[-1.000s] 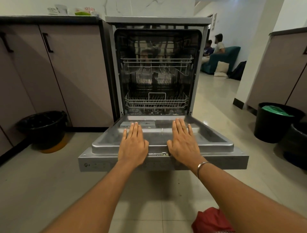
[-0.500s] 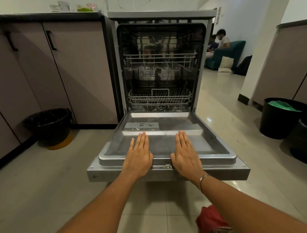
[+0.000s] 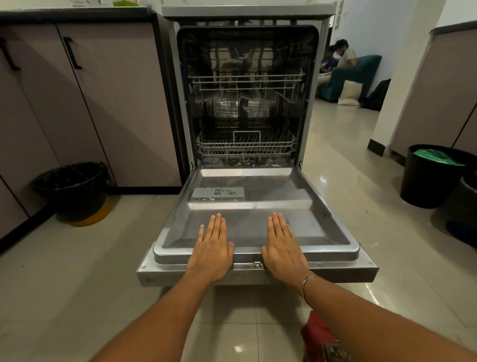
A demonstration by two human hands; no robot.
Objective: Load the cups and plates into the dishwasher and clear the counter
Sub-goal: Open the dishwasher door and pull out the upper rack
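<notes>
The dishwasher (image 3: 178, 108) stands wide open in front of me, its steel door (image 3: 322, 224) folded down flat. My left hand (image 3: 213, 249) and my right hand (image 3: 282, 249) lie palm down on the door's front edge, fingers straight and together. Inside, the upper wire rack (image 3: 246, 82) and the lower wire rack (image 3: 246, 146) look bare of dishes. A few dishes, one of them green (image 3: 124, 3), peek over the counter edge at the top left; most of the counter top is out of view.
A black bin (image 3: 73, 188) sits on the floor at the left by the cabinets (image 3: 103, 103). Two more black bins (image 3: 433, 175) stand at the right. Two people sit on a teal sofa (image 3: 356, 75) in the far room. Red cloth (image 3: 317, 336) lies near my right arm.
The door has dropped lower to lie flat, and both hands stayed pressed on its front edge as it went down.
</notes>
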